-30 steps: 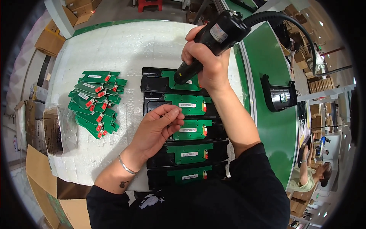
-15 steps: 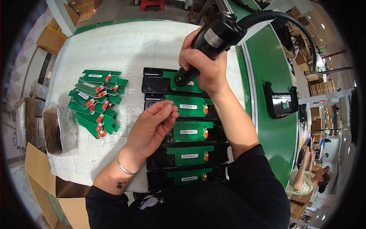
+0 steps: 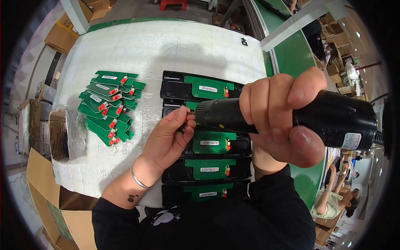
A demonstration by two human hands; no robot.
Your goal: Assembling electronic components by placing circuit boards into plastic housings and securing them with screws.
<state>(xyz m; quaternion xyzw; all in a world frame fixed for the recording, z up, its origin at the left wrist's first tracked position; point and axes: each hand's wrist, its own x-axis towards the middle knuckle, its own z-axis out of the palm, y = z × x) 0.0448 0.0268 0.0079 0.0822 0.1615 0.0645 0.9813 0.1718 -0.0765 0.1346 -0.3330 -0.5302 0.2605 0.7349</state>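
Right of centre, a row of black plastic trays (image 3: 173, 89) carries green circuit boards (image 3: 208, 150); the black cylindrical power driver (image 3: 333, 118) has swung off the top board, where work seems paused. The right hand (image 3: 285, 114) wraps it firmly; the left hand (image 3: 166, 135) pinches closed at its thin dark bit (image 3: 190, 113), contents hidden.

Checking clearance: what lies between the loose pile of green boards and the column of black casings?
Head view: white table covering between the green boards and black casings, with the left hand over the lower part.
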